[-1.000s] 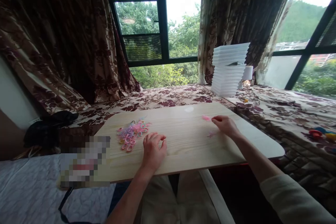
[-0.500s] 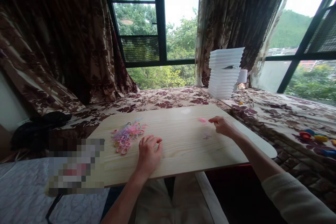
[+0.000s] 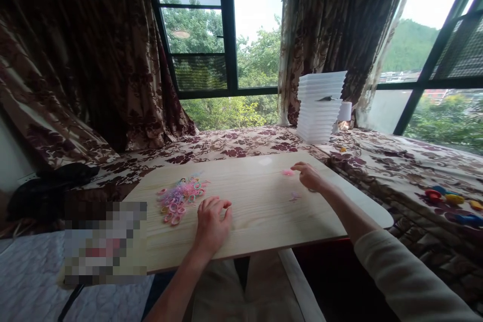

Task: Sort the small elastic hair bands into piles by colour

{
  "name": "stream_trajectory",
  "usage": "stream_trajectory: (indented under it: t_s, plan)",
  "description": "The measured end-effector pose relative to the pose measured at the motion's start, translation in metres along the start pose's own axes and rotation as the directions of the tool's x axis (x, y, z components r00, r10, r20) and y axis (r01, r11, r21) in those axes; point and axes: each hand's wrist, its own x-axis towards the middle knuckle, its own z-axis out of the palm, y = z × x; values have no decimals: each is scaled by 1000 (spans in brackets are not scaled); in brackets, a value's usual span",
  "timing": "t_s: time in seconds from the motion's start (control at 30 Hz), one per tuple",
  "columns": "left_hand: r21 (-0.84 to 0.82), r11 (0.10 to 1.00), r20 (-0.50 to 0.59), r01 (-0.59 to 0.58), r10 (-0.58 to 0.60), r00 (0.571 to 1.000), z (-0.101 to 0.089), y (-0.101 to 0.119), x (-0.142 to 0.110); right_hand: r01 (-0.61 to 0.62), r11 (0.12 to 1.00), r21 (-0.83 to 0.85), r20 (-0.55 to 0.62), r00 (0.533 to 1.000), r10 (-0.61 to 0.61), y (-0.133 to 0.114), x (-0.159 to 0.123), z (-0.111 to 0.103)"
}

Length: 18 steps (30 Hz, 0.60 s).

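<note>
A pile of small coloured elastic rings (image 3: 178,197) lies on the left part of a light wooden board (image 3: 249,211). My left hand (image 3: 210,222) rests on the board just right of the pile, fingers curled loosely with nothing seen in them. My right hand (image 3: 310,177) lies further right on the board, fingers bent toward a small pink ring (image 3: 288,172) beside its fingertips. A pale purple ring (image 3: 295,195) lies just below that hand.
A tall stack of white trays (image 3: 320,106) stands at the back right near a white cup (image 3: 344,110). Patterned cloth (image 3: 396,161) covers the ledge, with coloured objects (image 3: 449,198) at the far right. A black bag (image 3: 49,186) lies at left.
My right hand has slid slightly left, staying beside the pink ring. The view has shifted a little; my left hand has stayed by the pile.
</note>
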Motion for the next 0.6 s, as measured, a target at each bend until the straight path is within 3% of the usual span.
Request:
stream_trajectory:
  t_s: [0.1, 0.17, 0.3, 0.43, 0.5, 0.6]
  plan:
    - [0, 1000, -3, 2, -2, 1000, -1, 0, 0, -7, 1000, 5, 14, 1000, 7, -4, 14, -4]
    - [3, 1000, -5, 5, -5, 1000, -2, 2, 0, 8, 1000, 9, 24, 1000, -9, -19, 18, -2]
    - [-7, 1000, 21, 6, -5, 1000, -4, 9, 1, 175, 981, 82, 24, 984, -177, -84, 6, 13]
    - [-14, 999, 20, 52, -51, 998, -8, 8, 4, 400, 887, 231, -11, 913, -408, -154, -26, 39]
    - [12, 998, 18, 57, -57, 998, -15, -1, 7, 439, 852, 285, -38, 893, -448, -174, -38, 51]
    - [132, 987, -32, 93, -89, 995, -35, -26, 12, 444, 841, 308, -72, 893, -445, -187, -46, 65]
